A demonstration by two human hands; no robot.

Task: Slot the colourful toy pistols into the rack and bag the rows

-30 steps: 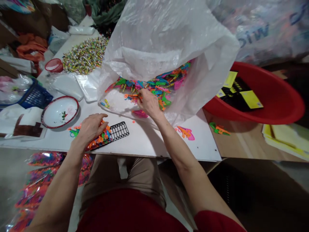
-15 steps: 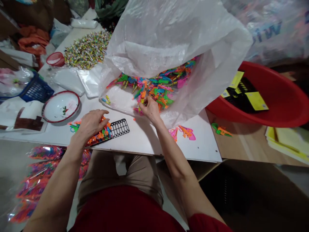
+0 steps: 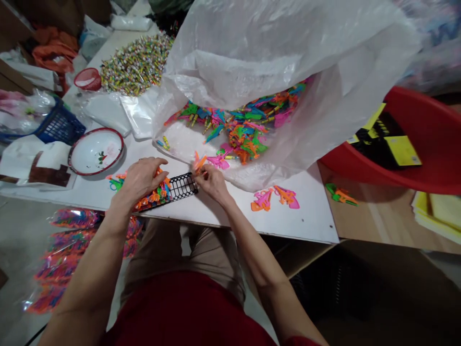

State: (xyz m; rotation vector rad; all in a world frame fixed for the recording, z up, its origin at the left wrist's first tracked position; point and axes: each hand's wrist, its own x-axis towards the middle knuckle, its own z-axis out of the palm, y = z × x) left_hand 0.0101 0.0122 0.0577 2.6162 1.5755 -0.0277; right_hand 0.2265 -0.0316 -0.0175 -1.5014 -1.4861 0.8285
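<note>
My left hand lies palm down over small coloured plastic toys, its thumb and forefinger apart. These toys are packed side by side at the left of a black plastic grid rack, whose right end is bare. Just above that end, my right hand pinches an orange plastic toy between thumb and fingers. Behind it, a large translucent plastic bag opens towards me, with a heap of mixed coloured toys inside. A pink toy lies at the bag's mouth.
Two pink-orange toys lie on the white table at right. Beyond stands a red basin holding black and yellow packets. On the left are an enamel bowl, a blue basket and a pile of small yellowish pieces.
My right hand has moved left and towards me, out of the bag to the rack's right end, carrying an orange toy. My left hand has stayed over the packed toys.
</note>
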